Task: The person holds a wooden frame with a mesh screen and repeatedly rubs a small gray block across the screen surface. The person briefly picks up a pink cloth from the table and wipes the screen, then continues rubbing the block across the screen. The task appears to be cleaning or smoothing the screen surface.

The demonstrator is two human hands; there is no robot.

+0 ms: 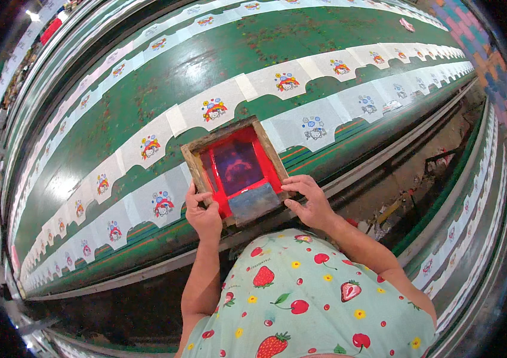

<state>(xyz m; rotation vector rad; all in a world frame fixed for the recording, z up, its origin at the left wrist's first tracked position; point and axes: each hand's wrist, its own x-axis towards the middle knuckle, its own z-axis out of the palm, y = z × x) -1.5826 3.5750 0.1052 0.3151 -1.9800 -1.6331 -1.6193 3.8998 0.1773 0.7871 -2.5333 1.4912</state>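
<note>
A wooden-framed printing screen (243,160) lies over the near row of cloth pieces, at the front edge of the green table. Red ink lines the inside of its frame, around a dark purple mesh. A grey-blue squeegee (255,203) rests at the near side of the screen. My left hand (203,213) grips the frame's near left corner, thumb and fingers closed on it. At the near right corner, my right hand (307,201) pinches the frame. The cloth under the screen is hidden.
Rows of pale cloth pieces with printed cartoon motifs (162,204) run along the long green table (188,68). To the right, past a littered floor gap (408,179), stands another table with cloth rows (465,206). A small pink item (407,24) lies far right.
</note>
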